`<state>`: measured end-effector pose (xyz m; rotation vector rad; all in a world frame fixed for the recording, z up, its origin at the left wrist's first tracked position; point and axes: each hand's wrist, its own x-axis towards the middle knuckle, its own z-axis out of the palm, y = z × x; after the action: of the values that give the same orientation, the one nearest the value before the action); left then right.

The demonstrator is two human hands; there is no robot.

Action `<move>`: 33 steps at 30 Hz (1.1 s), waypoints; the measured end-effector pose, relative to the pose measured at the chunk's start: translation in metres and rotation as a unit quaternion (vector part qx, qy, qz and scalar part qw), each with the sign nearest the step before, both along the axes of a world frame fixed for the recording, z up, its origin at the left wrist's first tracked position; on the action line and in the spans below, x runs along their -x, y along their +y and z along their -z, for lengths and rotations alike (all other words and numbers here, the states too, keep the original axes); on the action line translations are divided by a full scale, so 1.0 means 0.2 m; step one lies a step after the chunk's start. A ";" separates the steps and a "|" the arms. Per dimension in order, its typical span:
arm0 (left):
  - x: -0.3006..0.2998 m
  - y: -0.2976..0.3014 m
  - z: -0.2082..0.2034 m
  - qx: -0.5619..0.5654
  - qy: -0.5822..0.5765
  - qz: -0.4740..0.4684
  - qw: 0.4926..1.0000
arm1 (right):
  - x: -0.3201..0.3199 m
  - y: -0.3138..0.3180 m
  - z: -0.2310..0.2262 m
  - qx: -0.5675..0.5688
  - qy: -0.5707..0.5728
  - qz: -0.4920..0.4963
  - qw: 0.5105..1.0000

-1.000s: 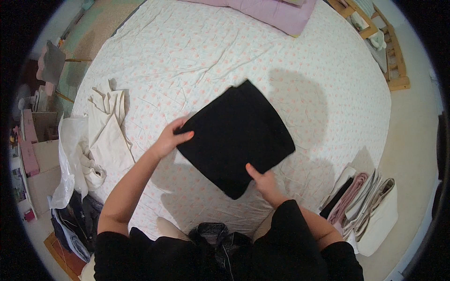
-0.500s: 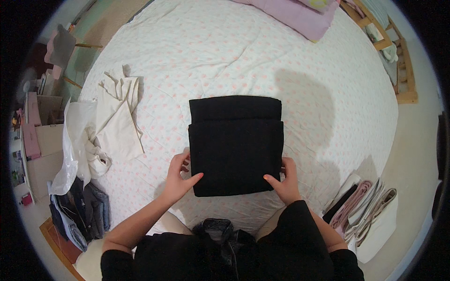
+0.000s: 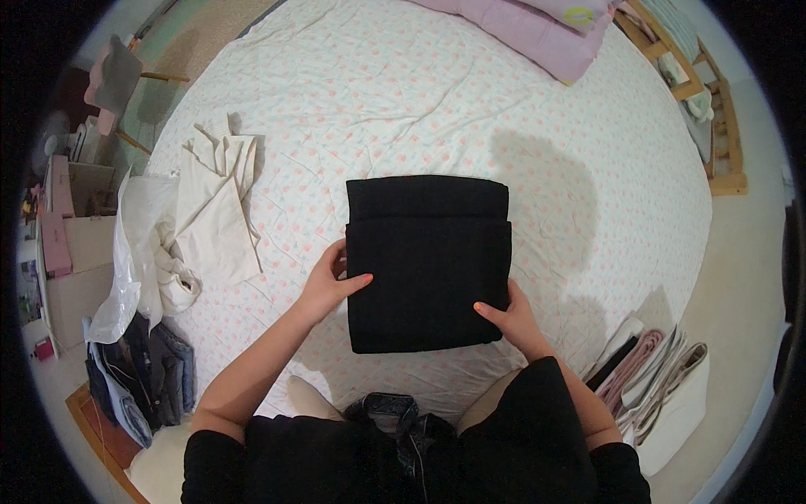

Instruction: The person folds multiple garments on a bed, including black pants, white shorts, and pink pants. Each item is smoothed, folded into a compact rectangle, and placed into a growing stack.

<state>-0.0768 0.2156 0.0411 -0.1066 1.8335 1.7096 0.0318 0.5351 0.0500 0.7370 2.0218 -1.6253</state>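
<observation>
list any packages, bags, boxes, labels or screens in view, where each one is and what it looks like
Pink boxes: far left beside the bed, flat and rectangular.
Clear plastic bag: at the bed's left edge, crumpled, translucent white, next to the cream garment.
Cream tote bag: on the floor at lower right, holding flat pink and white items.
No screens or signs can be made out.

A second ago you held the black folded garment (image 3: pixel 428 265) turned diamond-wise; now it lies square on the bed (image 3: pixel 420 101), your left hand (image 3: pixel 329 290) on its left edge, your right hand (image 3: pixel 514 317) at its near right corner.
</observation>
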 end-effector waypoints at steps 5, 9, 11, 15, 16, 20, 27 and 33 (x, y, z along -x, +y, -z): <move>-0.06 -0.02 -0.02 -0.015 -0.072 0.024 0.997 | -0.01 0.00 -0.01 0.042 0.053 -0.006 0.998; -0.12 -0.02 -0.04 -0.003 -0.138 -0.005 0.990 | -0.03 0.04 0.04 0.043 0.065 0.007 0.997; -0.13 -0.01 -0.05 -0.025 -0.144 0.020 0.989 | -0.01 0.07 0.08 0.140 -0.002 0.125 0.982; -0.12 -0.01 -0.07 -0.047 -0.158 0.013 0.986 | 0.06 0.09 0.12 0.176 -0.031 0.189 0.966; -0.12 0.00 -0.07 -0.064 -0.166 0.003 0.984 | 0.08 0.08 0.12 0.135 -0.031 0.151 0.979; -0.15 0.02 -0.05 -0.099 -0.178 -0.034 0.978 | 0.16 0.06 0.10 0.117 -0.041 0.108 0.986; -0.21 -0.12 -0.06 -0.030 -0.058 0.149 0.987 | 0.30 0.12 0.09 0.295 -0.142 0.073 0.942; -0.29 -0.17 0.00 -0.052 0.105 0.389 0.914 | 0.29 0.09 0.04 0.189 -0.155 -0.107 0.964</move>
<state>-0.0193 0.1813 0.0419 0.7803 1.5939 1.2549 -0.0260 0.5524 0.0430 0.5675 1.4615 -1.5893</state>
